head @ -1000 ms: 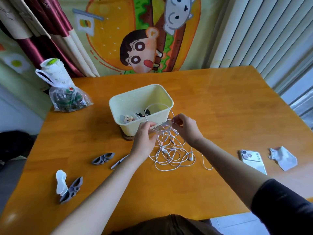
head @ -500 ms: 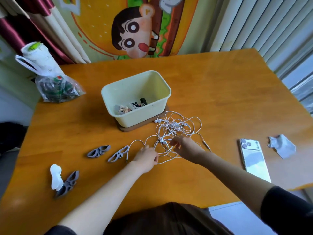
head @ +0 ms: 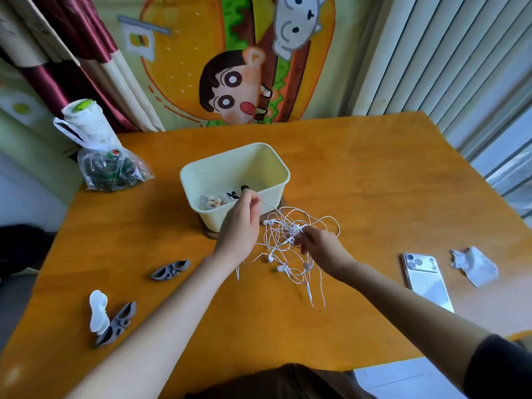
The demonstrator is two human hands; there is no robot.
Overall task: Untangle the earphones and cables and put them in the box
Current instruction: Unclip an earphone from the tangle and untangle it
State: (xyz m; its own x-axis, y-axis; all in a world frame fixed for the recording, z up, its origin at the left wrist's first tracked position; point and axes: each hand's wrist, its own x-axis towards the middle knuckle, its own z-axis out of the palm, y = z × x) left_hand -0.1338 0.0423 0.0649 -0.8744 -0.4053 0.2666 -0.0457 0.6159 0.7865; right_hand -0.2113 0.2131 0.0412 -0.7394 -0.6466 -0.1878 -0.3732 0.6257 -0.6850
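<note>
The untangling is at an early stage, as far as I can judge. The white earphone cables (head: 288, 240) form 1 loose, crossed-over heap. Part of it is lifted between the hands and part trails on the wooden table (head: 374, 182), just in front of the pale yellow plastic box (head: 218, 218) and to its right. At least 3 earbuds show among the loops, and no strand looks separated out. The left hand (head: 240, 226) is raised at the box's near rim, with its thumb and fingertips pinched narrowly on a single strand that runs back into the heap. The right hand (head: 322, 246) has its fingers curled into the middle of the tangle and appears to pinch a knot there, though blur hides the exact grip. The box already holds a few small black and pale items in its near left corner; I cannot tell what they are. None of the white cable lies inside, so the separating and all the boxing of this bundle are left to do. No brand or writing can be read. The white phone (head: 426, 280) lies back up with no visible logo, and the print on the plastic bag (head: 112, 171) is too small to make out.
</note>
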